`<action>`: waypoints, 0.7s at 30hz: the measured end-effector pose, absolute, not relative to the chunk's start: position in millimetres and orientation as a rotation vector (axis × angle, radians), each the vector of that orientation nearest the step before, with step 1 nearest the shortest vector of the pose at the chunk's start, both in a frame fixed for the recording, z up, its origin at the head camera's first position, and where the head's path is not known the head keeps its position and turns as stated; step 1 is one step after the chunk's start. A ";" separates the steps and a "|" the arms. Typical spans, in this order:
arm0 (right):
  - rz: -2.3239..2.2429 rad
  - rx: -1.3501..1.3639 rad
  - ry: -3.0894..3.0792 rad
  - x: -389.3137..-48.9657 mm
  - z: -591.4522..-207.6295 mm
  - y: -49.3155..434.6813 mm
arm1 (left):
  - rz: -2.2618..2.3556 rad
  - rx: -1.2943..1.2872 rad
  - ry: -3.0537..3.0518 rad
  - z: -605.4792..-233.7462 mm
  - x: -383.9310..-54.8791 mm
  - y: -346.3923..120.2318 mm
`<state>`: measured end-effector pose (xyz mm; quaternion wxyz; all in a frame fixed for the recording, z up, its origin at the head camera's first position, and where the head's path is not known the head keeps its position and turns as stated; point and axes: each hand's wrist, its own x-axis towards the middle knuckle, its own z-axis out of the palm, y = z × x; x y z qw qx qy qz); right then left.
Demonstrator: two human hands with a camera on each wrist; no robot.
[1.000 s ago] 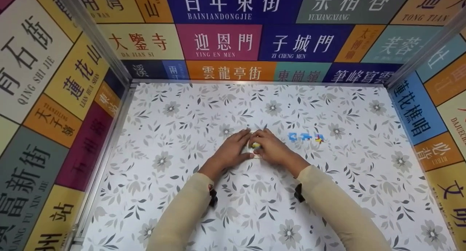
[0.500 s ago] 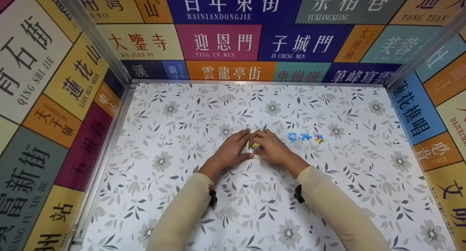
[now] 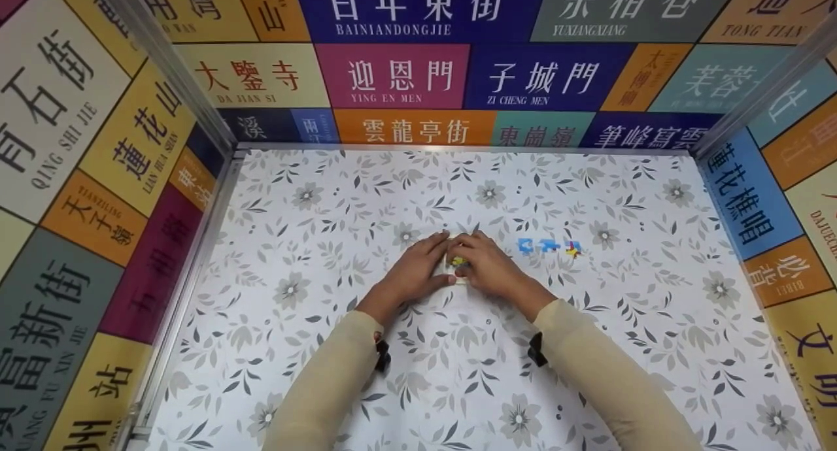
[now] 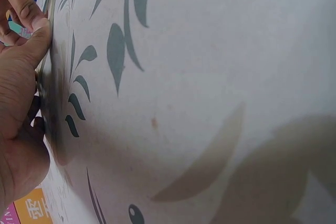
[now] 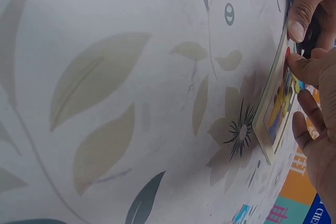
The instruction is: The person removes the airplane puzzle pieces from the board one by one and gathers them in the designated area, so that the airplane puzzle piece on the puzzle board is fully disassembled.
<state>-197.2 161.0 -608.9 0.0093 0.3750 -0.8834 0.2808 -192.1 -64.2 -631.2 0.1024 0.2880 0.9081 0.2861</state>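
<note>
A pale-framed jigsaw board [image 5: 264, 141] with a colourful, partly yellow picture lies under both hands. My left hand [image 3: 413, 269] rests along its left side, fingers straight towards the far edge and thumb at the near edge. Over the board, my right hand [image 3: 490, 267] has bent fingers and pinches a small jigsaw piece, a bit of blue [image 5: 300, 85] showing between thumb and fingers; the rest of it is hidden. Right of that hand, three loose jigsaw pieces lie in a row: two mostly blue ones [image 3: 525, 246] and a blue, red and yellow one [image 3: 573, 249].
A white cloth with grey leaves and flowers [image 3: 366, 196] covers the table. Panels with large printed characters [image 3: 399, 78] enclose the back and both sides, with metal rails [image 3: 458, 148] along the edges.
My right fingers and thumb shift slightly over the board. The left hand and the loose pieces stay where they were.
</note>
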 end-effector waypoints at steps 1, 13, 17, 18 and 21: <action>0.878 1.166 -2.763 -197.0 -608.7 160.9 | 0.847 0.851 2.682 -631.2 -191.8 -64.3; 0.867 1.180 -2.746 -198.3 -611.0 162.6 | 0.846 0.856 2.682 -631.2 -191.2 -65.6; 0.896 1.170 -2.769 -197.6 -608.4 164.0 | 0.821 0.846 2.675 -631.1 -192.9 -65.9; 0.896 1.167 -2.772 -197.6 -607.7 164.5 | 0.811 0.842 2.674 -630.8 -193.3 -66.0; 0.893 1.169 -2.759 -195.9 -607.2 167.6 | 0.789 0.840 2.679 -631.4 -192.6 -65.2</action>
